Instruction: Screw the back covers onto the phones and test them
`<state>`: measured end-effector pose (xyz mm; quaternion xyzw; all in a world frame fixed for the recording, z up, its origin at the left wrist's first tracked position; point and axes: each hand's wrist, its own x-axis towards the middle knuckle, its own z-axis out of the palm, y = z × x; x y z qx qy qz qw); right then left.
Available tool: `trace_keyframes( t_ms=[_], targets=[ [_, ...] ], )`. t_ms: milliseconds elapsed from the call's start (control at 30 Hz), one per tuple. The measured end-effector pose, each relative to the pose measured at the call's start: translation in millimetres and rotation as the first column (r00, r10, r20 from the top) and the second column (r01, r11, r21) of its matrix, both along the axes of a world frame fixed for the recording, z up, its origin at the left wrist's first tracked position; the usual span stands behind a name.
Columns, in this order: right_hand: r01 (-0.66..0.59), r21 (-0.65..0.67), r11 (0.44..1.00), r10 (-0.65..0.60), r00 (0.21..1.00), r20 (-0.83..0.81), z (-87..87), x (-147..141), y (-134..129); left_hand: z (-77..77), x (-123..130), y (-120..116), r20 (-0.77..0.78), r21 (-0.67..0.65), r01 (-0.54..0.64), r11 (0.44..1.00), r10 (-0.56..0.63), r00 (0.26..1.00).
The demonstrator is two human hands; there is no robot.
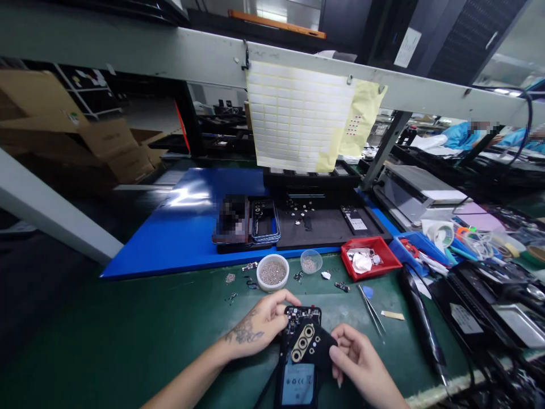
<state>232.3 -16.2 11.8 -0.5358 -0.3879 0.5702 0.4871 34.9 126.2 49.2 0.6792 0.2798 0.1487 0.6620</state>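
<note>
An opened phone [298,383] lies on the green mat at the bottom centre, its circuit board showing at the top and a labelled battery below. My left hand [261,324] has its fingers closed on the phone's upper left edge. Between thumb and fingers, my right hand [355,355] pinches the right edge of a black camera cover [321,349] with three gold-rimmed rings. The cover is tilted over the middle of the phone and hides part of it.
Bowls of screws [273,273] and a red tray [370,258] stand beyond the hands. Tweezers [372,312] and a black electric screwdriver [421,318] lie to the right. A blue mat [170,227] holds phone parts. Sheets hang from the shelf beam.
</note>
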Motion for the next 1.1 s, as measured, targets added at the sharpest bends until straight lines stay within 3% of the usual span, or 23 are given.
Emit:
trace_keyframes(
  t_ms=[300, 833, 967, 1100],
  targets=[
    [0.076, 0.028, 0.997, -0.077, 0.996, 0.051, 3.5, 1.2, 2.3, -0.4, 4.3, -0.1, -0.017, 0.023, -0.041, 0.999, 0.041, 0.999],
    [0.052, 0.085, 0.995, -0.062, 0.991, 0.122, 9.4, 11.2, 6.5, -0.6, 3.7, -2.2, 0.000, 0.051, -0.044, 0.998, 0.044, 0.999],
    [0.051, 0.076, 0.996, -0.061, 0.988, 0.143, 15.9, 13.0, 14.2, -4.2, 2.0, 0.6, 0.025, -0.127, -0.003, 0.992, 0.006, 1.000],
    [0.059, 0.088, 0.994, -0.074, 0.983, 0.171, 27.7, 10.0, 24.6, -6.0, 4.2, 0.6, 0.042, -0.381, -0.047, 0.923, 0.068, 0.997]
  ],
)
